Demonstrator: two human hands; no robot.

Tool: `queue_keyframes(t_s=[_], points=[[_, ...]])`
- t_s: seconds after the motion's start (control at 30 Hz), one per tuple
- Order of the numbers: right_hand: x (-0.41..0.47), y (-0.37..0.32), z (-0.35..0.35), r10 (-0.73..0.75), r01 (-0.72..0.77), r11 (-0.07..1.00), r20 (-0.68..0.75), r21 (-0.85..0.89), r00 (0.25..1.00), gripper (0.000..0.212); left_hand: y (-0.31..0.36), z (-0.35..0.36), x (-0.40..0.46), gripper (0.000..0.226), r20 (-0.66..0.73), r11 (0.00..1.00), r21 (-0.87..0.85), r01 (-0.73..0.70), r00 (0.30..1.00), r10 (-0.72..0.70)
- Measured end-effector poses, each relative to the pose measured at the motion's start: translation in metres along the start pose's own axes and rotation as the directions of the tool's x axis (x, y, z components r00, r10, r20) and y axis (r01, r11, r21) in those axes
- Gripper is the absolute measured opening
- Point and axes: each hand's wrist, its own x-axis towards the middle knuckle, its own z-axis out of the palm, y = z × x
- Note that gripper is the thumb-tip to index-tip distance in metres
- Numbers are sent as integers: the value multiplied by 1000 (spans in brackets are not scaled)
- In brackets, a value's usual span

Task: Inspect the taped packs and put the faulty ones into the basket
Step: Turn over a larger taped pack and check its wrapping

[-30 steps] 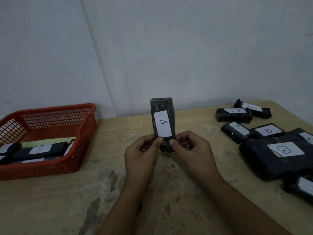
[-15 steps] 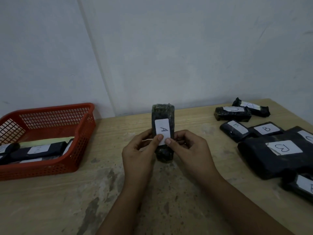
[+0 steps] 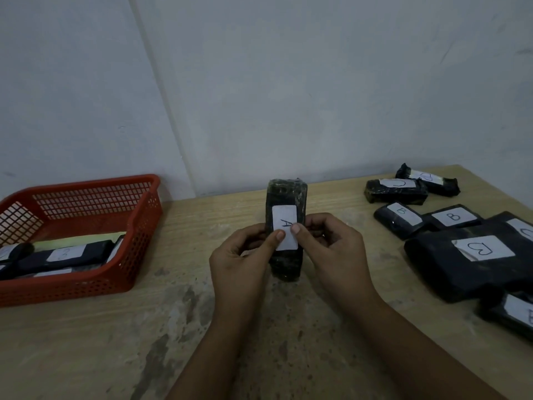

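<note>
The black taped pack [image 3: 286, 229] labelled A is held upright over the bench [image 3: 288, 327], pinched between the left hand [image 3: 242, 261] and right hand [image 3: 334, 252], thumbs pressed on its white label [image 3: 284, 223]. The red basket [image 3: 86, 287] sits well off to the left.

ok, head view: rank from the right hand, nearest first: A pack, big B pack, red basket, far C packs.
From the right hand:
1. A pack, in its grip, centre.
2. Big B pack, to its right.
3. Far C packs, back right.
4. Red basket, far left.
</note>
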Motion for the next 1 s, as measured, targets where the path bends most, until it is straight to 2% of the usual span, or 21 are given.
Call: queue_keyframes(t_s=[0.1,0.23,0.37,0.53,0.67,0.8,1.0], points=[[-1,-1,0,-5,5,1000,21,-15,1000,5,2,1,0,33,-38,999,-28,-17,999,16],[-3,1,3,2,-2,1000,23,-10,1000,13,-2,-4,4,23,-43,999,8,-34,999,34],[-2,-3,4,4,-4,1000,-34,27,999,26,-1,-3,3,19,-42,999,23,-28,999,29],[0,-4,0,-20,23,998,-53,54,998,16,1,1,0,19,-9,999,45,-29,1000,29],[-2,-6,1,-70,69,998,-40,-9,997,14,7,3,-2,32,-45,1000,6,-31,998,31],[-5,-8,2,-72,72,997,-12,-11,997,13,3,1,2,22,-66,1000,-10,-23,998,23],[-5,-18,-2,-112,121,990,-119,66,987,19,8,5,-4,24,1,999,27,-27,1000,27]])
